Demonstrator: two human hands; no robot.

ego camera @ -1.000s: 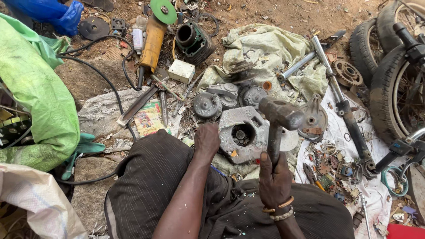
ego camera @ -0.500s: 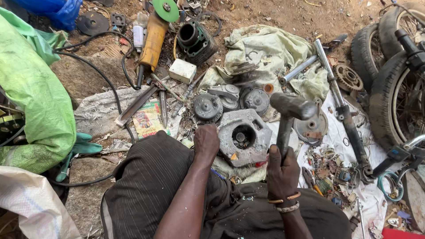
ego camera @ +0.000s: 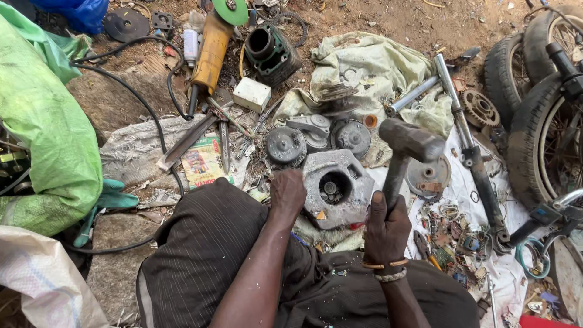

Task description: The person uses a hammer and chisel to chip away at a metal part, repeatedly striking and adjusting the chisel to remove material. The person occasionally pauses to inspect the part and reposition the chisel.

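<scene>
tyres [ego camera: 534,91] cut off right; scattered bits [ego camera: 452,234] indistinct
</scene>
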